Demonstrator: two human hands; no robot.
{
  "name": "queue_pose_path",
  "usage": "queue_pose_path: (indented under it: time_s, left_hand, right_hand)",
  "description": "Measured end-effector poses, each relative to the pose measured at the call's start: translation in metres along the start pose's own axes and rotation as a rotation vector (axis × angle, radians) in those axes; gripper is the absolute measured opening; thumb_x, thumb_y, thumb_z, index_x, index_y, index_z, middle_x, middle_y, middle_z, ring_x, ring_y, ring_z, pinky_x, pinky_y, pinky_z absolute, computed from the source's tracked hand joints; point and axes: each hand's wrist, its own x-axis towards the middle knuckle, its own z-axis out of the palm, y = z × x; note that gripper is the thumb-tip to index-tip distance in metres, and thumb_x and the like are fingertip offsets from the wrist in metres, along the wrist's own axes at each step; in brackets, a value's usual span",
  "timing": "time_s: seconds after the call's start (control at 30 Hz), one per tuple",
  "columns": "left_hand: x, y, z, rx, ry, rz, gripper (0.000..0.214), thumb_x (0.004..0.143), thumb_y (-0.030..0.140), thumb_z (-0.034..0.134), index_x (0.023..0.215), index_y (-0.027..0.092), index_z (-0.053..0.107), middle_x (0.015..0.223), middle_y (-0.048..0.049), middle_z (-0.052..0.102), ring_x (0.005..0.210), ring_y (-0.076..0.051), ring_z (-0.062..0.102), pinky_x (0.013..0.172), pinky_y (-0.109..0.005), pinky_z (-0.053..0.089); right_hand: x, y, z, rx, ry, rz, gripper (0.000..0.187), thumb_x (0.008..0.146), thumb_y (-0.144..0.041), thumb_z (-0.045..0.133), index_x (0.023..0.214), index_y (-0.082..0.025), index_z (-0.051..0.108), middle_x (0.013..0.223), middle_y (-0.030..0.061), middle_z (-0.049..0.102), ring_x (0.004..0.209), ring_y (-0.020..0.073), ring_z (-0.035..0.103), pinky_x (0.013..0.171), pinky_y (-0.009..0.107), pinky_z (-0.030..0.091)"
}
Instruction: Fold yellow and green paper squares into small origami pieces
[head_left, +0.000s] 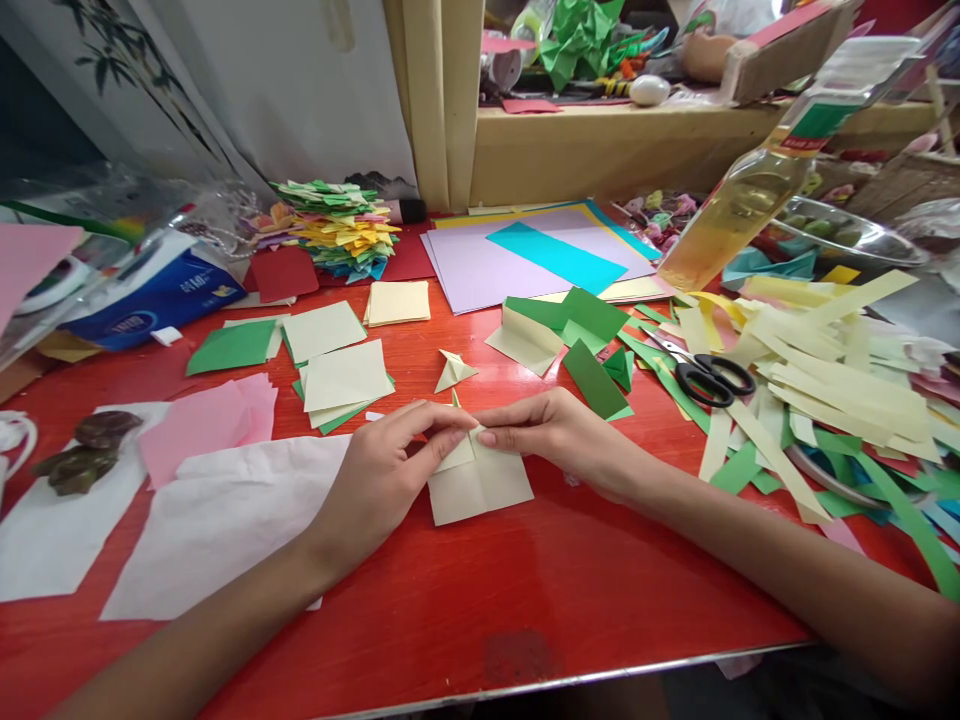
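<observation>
Two bare hands meet on one pale yellow square lying flat on the red table, so I'll place everything off that square. Way off to its left is a blue tissue pack. Closer in on the left are a pink sheet and a big white sheet. Up and left of the square sits a loose stack of cream squares. The left hand comes in from the square's left, thumb and forefinger closed on the folded flap at its top edge. Just beyond the square is a small folded cream piece. The right hand comes from the square's right, fingertips pinched onto that same flap. The rest of the square lies flat below both grips, nearer the person. Right of it are green scraps, black-handled scissors, then a heap of paper strips.
</observation>
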Motion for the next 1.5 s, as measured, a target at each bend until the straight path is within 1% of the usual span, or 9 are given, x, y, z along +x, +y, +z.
queue_pose_path:
  time_s: [0.23, 0.37, 0.5, 0.7, 0.83, 0.93, 1.17, 1.37, 1.5]
  left_hand:
    - [0.0, 0.0, 0.001, -0.018, -0.024, -0.01, 0.017, 0.084, 0.033, 0.048, 0.09, 0.026, 0.063, 0.091, 0.0021, 0.065, 0.08, -0.013, 0.057, 0.065, -0.021, 0.042]
    - [-0.001, -0.002, 0.001, -0.061, -0.029, -0.051, 0.021, 0.084, 0.034, 0.049, 0.101, 0.028, 0.06, 0.087, 0.0028, 0.063, 0.078, -0.012, 0.056, 0.064, -0.02, 0.042]
    - [0.0, -0.002, 0.002, -0.075, -0.04, -0.076, 0.026, 0.083, 0.035, 0.049, 0.106, 0.028, 0.058, 0.084, 0.0016, 0.062, 0.076, -0.012, 0.055, 0.064, -0.02, 0.043]
    - [0.0, 0.0, 0.002, -0.112, -0.028, -0.14, 0.029, 0.084, 0.039, 0.047, 0.108, 0.028, 0.056, 0.083, 0.0012, 0.063, 0.068, -0.012, 0.055, 0.058, -0.021, 0.042]
    - [0.0, -0.001, 0.002, -0.089, -0.009, -0.156, 0.024, 0.083, 0.042, 0.045, 0.092, 0.026, 0.06, 0.079, 0.0017, 0.062, 0.065, -0.012, 0.053, 0.053, -0.02, 0.04]
    - [0.001, -0.003, 0.001, -0.091, -0.057, -0.164, 0.025, 0.083, 0.043, 0.045, 0.079, 0.022, 0.059, 0.07, 0.0017, 0.058, 0.06, -0.011, 0.05, 0.049, -0.019, 0.038]
    - [0.003, -0.001, -0.001, -0.111, -0.108, -0.179, 0.026, 0.081, 0.041, 0.047, 0.071, 0.02, 0.058, 0.065, 0.002, 0.056, 0.06, -0.011, 0.05, 0.053, -0.019, 0.039]
    - [0.002, 0.001, -0.001, -0.084, -0.077, -0.153, 0.03, 0.081, 0.044, 0.046, 0.073, 0.02, 0.061, 0.068, 0.0007, 0.058, 0.063, -0.013, 0.051, 0.053, -0.021, 0.039]
    - [0.001, -0.001, -0.001, -0.06, -0.073, -0.143, 0.03, 0.082, 0.044, 0.046, 0.072, 0.02, 0.06, 0.062, 0.002, 0.054, 0.057, -0.011, 0.047, 0.049, -0.02, 0.035]
  right_hand:
    - [0.0, 0.001, 0.001, -0.011, 0.014, -0.015, 0.031, 0.076, -0.034, 0.062, 0.105, -0.023, 0.065, 0.102, 0.002, 0.067, 0.101, 0.0218, 0.059, 0.089, 0.036, 0.046]
    - [0.0, 0.003, 0.002, 0.003, 0.027, -0.041, 0.037, 0.076, -0.031, 0.062, 0.112, -0.022, 0.061, 0.099, 0.0034, 0.067, 0.099, 0.0212, 0.06, 0.088, 0.036, 0.046]
    - [0.0, 0.004, 0.004, -0.027, 0.068, -0.024, 0.044, 0.076, -0.033, 0.061, 0.119, -0.02, 0.056, 0.09, 0.0045, 0.069, 0.09, 0.0198, 0.062, 0.08, 0.033, 0.048]
    - [0.0, 0.002, 0.005, -0.05, 0.098, -0.007, 0.045, 0.076, -0.035, 0.062, 0.117, -0.02, 0.055, 0.08, 0.0028, 0.068, 0.079, 0.0178, 0.063, 0.068, 0.029, 0.048]
    - [-0.002, 0.003, 0.008, -0.055, 0.114, 0.014, 0.044, 0.075, -0.036, 0.062, 0.116, -0.021, 0.055, 0.082, 0.0026, 0.068, 0.084, 0.0196, 0.062, 0.071, 0.031, 0.047]
    - [-0.004, 0.003, 0.01, -0.077, 0.106, 0.038, 0.044, 0.075, -0.039, 0.062, 0.115, -0.022, 0.056, 0.084, 0.0031, 0.068, 0.083, 0.0206, 0.062, 0.071, 0.033, 0.048]
    - [-0.004, 0.003, 0.01, -0.16, 0.09, 0.032, 0.041, 0.076, -0.039, 0.061, 0.114, -0.023, 0.056, 0.077, 0.0015, 0.067, 0.079, 0.0191, 0.061, 0.066, 0.029, 0.045]
    - [-0.005, -0.001, 0.009, -0.216, 0.073, 0.028, 0.028, 0.079, -0.042, 0.055, 0.093, -0.02, 0.065, 0.08, 0.0019, 0.064, 0.074, 0.0157, 0.057, 0.061, 0.025, 0.041]
    - [-0.005, -0.001, 0.01, -0.263, 0.068, 0.02, 0.03, 0.08, -0.044, 0.052, 0.077, -0.017, 0.062, 0.068, 0.0, 0.056, 0.061, 0.0107, 0.048, 0.053, 0.023, 0.034]
